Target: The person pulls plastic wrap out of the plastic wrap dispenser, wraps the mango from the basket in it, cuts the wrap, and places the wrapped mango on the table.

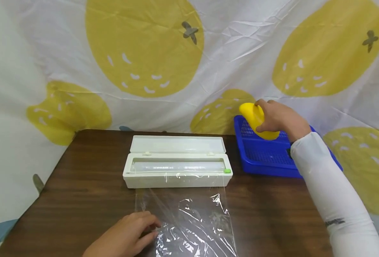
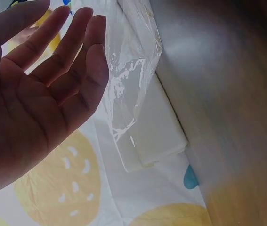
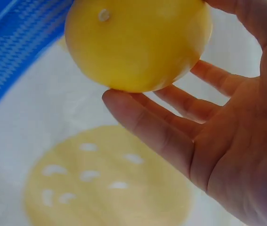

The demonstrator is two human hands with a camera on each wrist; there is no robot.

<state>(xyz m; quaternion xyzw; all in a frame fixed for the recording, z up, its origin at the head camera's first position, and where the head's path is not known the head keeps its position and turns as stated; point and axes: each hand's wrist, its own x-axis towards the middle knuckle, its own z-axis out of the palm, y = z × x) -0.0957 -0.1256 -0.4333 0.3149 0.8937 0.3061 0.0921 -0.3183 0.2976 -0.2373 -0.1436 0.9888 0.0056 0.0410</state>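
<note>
My right hand (image 1: 277, 116) grips a smooth yellow mango (image 1: 250, 113) above the blue basket at the back right. In the right wrist view, thumb and fingertips hold the mango (image 3: 138, 47) by its sides, and a small pale stem spot shows on its skin. A sheet of clear cling film (image 1: 195, 225) runs from the white wrap dispenser (image 1: 176, 181) toward the front of the table. Beside the film's left edge is my left hand (image 1: 128, 233). In the left wrist view that hand (image 2: 44, 89) has loosely bent fingers and an unfilled palm.
The blue plastic basket (image 1: 272, 170) has mesh sides and stands against the patterned cloth (image 1: 234, 43) behind the table. The dispenser's lid (image 1: 176, 144) lies tipped back, with the film roll (image 1: 178, 166) inside and a green slider (image 1: 227, 171) at the right. Dark wood (image 1: 73, 200) forms the tabletop.
</note>
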